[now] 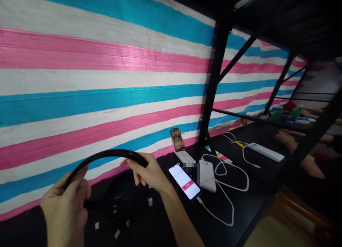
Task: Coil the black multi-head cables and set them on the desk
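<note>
Black cable [107, 153], more than one strand side by side, held up in an arch between both hands, above the desk [145, 236] and in front of the striped sheet [107, 76]. Left hand [66, 204]: grip closed round the left end of the arch, fingers curled. Right hand [146, 172]: grip closed on the right end, thumb side up, some fingers hanging loosely below. Behind and below the arch, darker cable loops [107, 191], hard to make out. Small white pieces [117, 233] near them, plug ends or tags, can't tell which.

Right of the right hand: phone [185, 181] flat on desk, screen lit, digits and a red button showing. White power bank [208, 175] just beside it, white cord [233, 215] looping around to the right. Another white object [184, 157] behind the phone, partly pixelated.

Further right: black metal frame [212, 76], then a long white bar [267, 152] with a cord and a yellow piece [239, 144]. Other person's hand [287, 140] past the bar, green bottles [296, 111] behind, blurry. Brown wooden seat [296, 211] lower right
</note>
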`<state>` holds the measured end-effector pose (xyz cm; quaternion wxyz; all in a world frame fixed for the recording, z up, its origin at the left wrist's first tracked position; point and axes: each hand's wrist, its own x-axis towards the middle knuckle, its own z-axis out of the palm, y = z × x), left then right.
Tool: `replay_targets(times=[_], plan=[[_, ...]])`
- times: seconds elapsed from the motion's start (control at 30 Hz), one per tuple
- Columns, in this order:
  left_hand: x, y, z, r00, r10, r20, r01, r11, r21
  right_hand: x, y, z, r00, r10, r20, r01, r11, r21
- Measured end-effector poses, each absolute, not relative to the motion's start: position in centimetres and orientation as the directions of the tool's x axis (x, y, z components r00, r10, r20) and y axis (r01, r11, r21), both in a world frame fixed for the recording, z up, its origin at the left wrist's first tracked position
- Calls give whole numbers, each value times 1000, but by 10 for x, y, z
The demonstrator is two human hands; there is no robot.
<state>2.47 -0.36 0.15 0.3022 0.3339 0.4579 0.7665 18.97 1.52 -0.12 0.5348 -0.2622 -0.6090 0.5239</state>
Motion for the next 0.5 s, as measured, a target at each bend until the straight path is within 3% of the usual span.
replay_targets(times=[0.13, 0.3, 0.37, 0.5], plan=[[27, -4, 12, -600, 787, 145, -367, -432, 824, 171, 25, -10, -143, 905, 400, -400, 317, -860], [30, 5, 10, -520, 842, 143, -448, -411, 794, 164, 18, -7, -84, 930, 358, -523, 265, -810], [32, 11, 5, -449, 874, 185, -384, -375, 844, 167, 15, -5, -37, 937, 346, -600, 256, -758], [37, 26, -11, -409, 869, 278, 3, -303, 953, 176, 14, -4, 92, 917, 388, -652, 350, -673]])
